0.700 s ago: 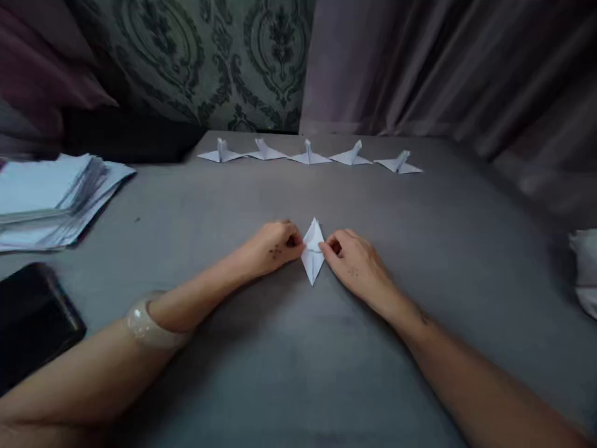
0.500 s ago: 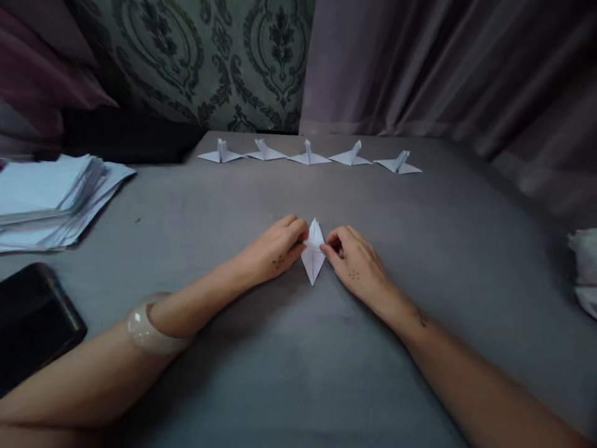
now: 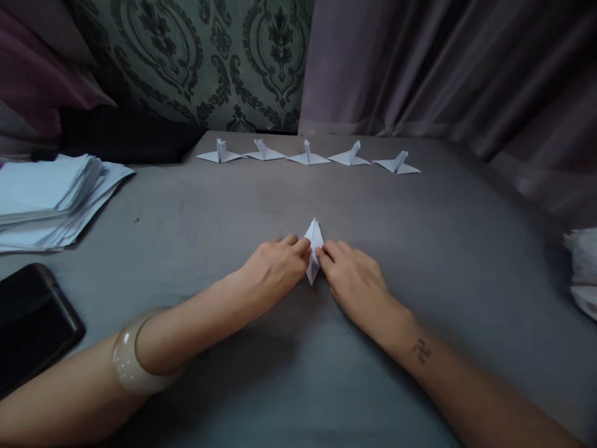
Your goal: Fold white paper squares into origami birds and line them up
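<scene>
A white folded paper (image 3: pixel 314 235), shaped like a narrow diamond, lies in the middle of the grey surface with its points toward and away from me. My left hand (image 3: pixel 280 264) grips its left edge, fingers curled. On the opposite edge, my right hand (image 3: pixel 352 280) pinches the paper with thumb and fingertips. The fingers of both hands cover the diamond's side corners. A pale, glossy bangle (image 3: pixel 133 361) circles my left forearm.
Several white folded paper birds (image 3: pixel 308 155) stand in a row at the far edge. To the left are a stack of white paper (image 3: pixel 46 186) and a black phone (image 3: pixel 40 320). A whitish bundle (image 3: pixel 585 267) sits at the right edge, and curtains (image 3: pixel 396 68) hang behind.
Both hands have turned, backs more upward, and shifted slightly toward me along the paper's edges. The folded paper looks narrower between my fingers. The bird row and stack stay put.
</scene>
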`<state>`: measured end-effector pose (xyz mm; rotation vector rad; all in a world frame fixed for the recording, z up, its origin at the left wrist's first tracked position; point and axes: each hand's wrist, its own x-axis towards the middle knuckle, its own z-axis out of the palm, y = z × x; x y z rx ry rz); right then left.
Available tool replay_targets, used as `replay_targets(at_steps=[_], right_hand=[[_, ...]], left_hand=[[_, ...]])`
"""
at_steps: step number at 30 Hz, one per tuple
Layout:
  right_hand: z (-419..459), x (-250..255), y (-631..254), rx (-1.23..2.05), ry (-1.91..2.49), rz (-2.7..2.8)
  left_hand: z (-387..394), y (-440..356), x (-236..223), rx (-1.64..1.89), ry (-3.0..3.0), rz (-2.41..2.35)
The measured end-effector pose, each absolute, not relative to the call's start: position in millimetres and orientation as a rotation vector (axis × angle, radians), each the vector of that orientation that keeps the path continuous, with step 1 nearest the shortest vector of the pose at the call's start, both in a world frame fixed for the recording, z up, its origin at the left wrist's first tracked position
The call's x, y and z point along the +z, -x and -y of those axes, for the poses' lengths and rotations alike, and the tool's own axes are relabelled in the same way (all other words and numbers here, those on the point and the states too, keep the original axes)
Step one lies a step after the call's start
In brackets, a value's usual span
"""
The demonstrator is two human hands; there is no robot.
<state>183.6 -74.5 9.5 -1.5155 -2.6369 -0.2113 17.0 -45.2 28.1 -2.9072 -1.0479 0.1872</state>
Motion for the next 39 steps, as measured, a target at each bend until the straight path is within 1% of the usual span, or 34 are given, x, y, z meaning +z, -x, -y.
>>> replay_targets(at_steps=[3, 5, 9, 12, 18, 22, 24, 26, 31, 33, 35, 39], right_hand=[[73.8, 11.8, -182.1, -0.167, 1.522, 2.657], [72.0, 12.2, -186.2, -0.065, 1.532, 2.62], [67.1, 9.8, -199.3, 0.239, 1.507, 2.456], [64.9, 6.8, -203.3, 0.341, 1.501, 2.358], [59.4, 0.5, -200.2, 0.491, 1.525, 2.114], [51.0, -7.3, -201.9, 0.629, 1.621, 1.845], [47.9, -10.0, -203.2, 0.766, 1.61, 1.717], [46.4, -9.9, -204.2, 0.919, 1.549, 1.595], [45.5, -1.4, -205.3, 1.257, 1.361, 1.353], [45.4, 2.0, -204.6, 1.304, 1.31, 1.258], [46.2, 4.9, -201.9, 1.302, 1.272, 1.157], [52.2, 8.6, -190.8, 1.324, 1.161, 1.116]], left_hand=[[42.7, -16.4, 27.6, 0.156, 2.945, 1.097], [37.7, -14.3, 25.6, 0.037, 3.01, 1.18], [24.6, -8.8, 14.1, -0.464, 3.109, 1.549], [19.2, -7.6, 3.4, -0.751, 3.004, 1.831], [16.6, -9.0, -5.3, -0.888, 2.988, 2.001], [15.3, -10.8, -5.9, -1.099, 3.026, 2.195], [15.7, -12.9, -5.5, -1.343, 3.088, 2.282], [16.6, -15.5, -4.2, -1.677, 3.117, 2.313], [18.4, -20.3, 0.9, -2.364, 3.049, 2.182], [19.1, -21.4, 2.5, -2.554, 2.992, 2.188], [20.1, -22.7, 3.8, -2.687, 2.88, 2.291], [23.4, -27.3, 5.7, -3.037, 2.516, 2.512]])
